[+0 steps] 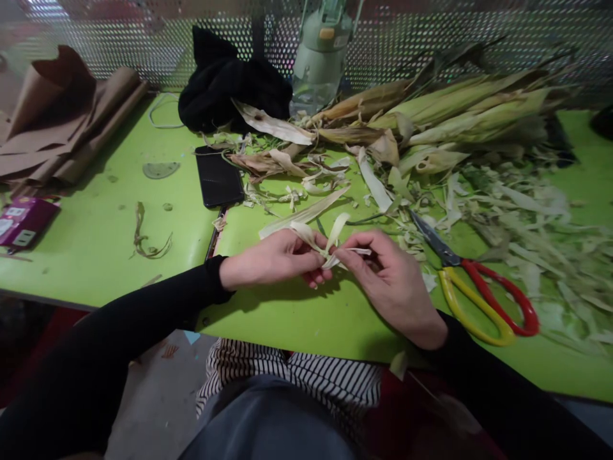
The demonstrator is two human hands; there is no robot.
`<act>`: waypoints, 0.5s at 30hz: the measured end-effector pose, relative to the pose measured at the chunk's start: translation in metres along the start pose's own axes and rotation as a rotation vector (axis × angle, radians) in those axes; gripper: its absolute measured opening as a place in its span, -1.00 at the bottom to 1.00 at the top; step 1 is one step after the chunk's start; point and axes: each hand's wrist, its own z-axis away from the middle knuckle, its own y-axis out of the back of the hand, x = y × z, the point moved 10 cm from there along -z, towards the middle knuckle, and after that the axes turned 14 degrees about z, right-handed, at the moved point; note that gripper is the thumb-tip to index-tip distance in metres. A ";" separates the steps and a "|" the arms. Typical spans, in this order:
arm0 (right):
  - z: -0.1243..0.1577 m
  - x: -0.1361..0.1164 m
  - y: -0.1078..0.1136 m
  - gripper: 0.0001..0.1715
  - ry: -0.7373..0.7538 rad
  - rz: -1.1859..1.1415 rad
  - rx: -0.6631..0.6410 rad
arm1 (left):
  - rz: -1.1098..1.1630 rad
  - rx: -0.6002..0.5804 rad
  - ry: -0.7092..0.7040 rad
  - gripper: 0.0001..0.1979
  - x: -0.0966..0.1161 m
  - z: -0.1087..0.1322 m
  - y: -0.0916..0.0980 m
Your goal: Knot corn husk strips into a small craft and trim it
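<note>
Both hands meet over the green table's front part, pinching pale strips of corn husk (pixel 339 229) that cross or knot between the fingertips. My left hand (pixel 282 259) is closed on the strips from the left, thumb on top. From the right, my right hand (pixel 387 278) pinches the same piece, with one strip end poking out past its fingers. Whether the strips are tied cannot be made out. Just right of my right hand lie scissors (pixel 454 259) with one red and one yellow handle, blades pointing away. A longer loose husk strip (pixel 306 211) rests behind the hands.
Whole corn husks (pixel 460 115) are heaped at the back right, with shredded husk scraps (pixel 541 236) before them. A black phone (pixel 219 177), black cloth (pixel 230 83) and water bottle (pixel 320 61) stand or lie behind. Brown paper (pixel 62 121) and a purple box (pixel 27 220) are left.
</note>
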 end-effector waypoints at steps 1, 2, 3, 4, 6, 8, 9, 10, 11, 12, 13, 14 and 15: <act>0.000 0.001 -0.001 -0.86 -0.014 -0.023 -0.002 | -0.007 0.002 -0.002 -0.89 0.000 0.000 -0.001; 0.001 0.003 -0.002 -0.85 -0.025 -0.042 -0.002 | -0.010 0.005 -0.006 -0.88 0.000 0.000 -0.002; 0.001 0.004 -0.004 -0.85 -0.037 -0.063 -0.006 | -0.009 0.013 -0.012 -0.87 -0.001 0.000 -0.002; 0.002 0.006 -0.006 -0.85 -0.048 -0.095 -0.019 | 0.004 0.027 -0.024 -0.85 0.000 0.000 -0.001; 0.003 0.008 -0.011 -0.83 -0.060 -0.168 -0.048 | 0.064 0.072 -0.061 -0.79 0.002 -0.001 0.003; 0.004 0.007 -0.010 -0.77 -0.033 -0.147 -0.038 | 0.139 0.119 -0.103 -0.74 0.006 -0.002 0.010; 0.004 0.003 -0.005 -0.79 0.015 -0.072 -0.005 | 0.169 0.139 -0.122 -0.73 0.008 -0.002 0.013; 0.005 -0.004 0.000 -0.85 0.093 0.041 0.043 | 0.188 0.156 -0.138 -0.73 0.010 -0.002 0.015; 0.007 -0.014 0.005 -0.90 0.193 0.175 0.096 | 0.198 0.171 -0.149 -0.72 0.011 -0.002 0.018; 0.010 -0.025 0.008 -0.90 0.302 0.305 0.146 | 0.202 0.185 -0.157 -0.72 0.012 -0.002 0.020; 0.014 -0.035 0.009 -0.89 0.390 0.411 0.194 | 0.202 0.198 -0.157 -0.72 0.013 -0.002 0.021; 0.017 -0.039 0.011 -0.92 0.431 0.477 0.235 | 0.202 0.208 -0.149 -0.73 0.012 -0.002 0.022; 0.018 -0.038 0.013 -0.94 0.415 0.501 0.268 | 0.205 0.213 -0.135 -0.74 0.011 -0.002 0.023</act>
